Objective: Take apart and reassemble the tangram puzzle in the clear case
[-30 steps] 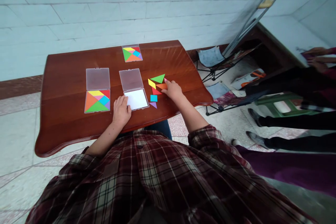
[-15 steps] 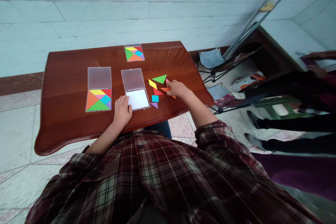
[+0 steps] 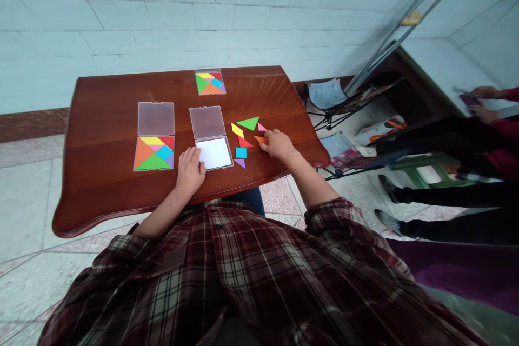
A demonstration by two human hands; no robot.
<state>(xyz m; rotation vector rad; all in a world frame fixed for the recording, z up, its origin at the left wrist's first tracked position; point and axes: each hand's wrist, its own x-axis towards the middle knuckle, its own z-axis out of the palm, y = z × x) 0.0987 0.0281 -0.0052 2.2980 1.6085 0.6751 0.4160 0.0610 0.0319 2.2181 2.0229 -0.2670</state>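
My left hand point(image 3: 190, 168) rests with curled fingers against the left edge of an open, empty white tangram case point(image 3: 215, 153), whose clear lid point(image 3: 207, 121) lies flat behind it. My right hand point(image 3: 277, 144) is closed on an orange triangle point(image 3: 260, 139) that sticks out from its fingers on the table. Loose pieces lie beside it: a green triangle point(image 3: 248, 122), a yellow piece point(image 3: 236, 130), a red triangle point(image 3: 244, 142), a blue square point(image 3: 240, 152), a purple triangle point(image 3: 240, 162) and a pink piece point(image 3: 261, 127).
On the brown wooden table point(image 3: 101, 194) a filled tangram case point(image 3: 154, 152) sits at the left, another filled one point(image 3: 210, 82) at the far edge. A folding chair point(image 3: 344, 97) and a green stool point(image 3: 425, 165) stand right of the table, where other people's legs and hands show.
My right hand has drawn the orange triangle away from the pile, toward the right and nearer me. My left hand has stayed at the empty case.
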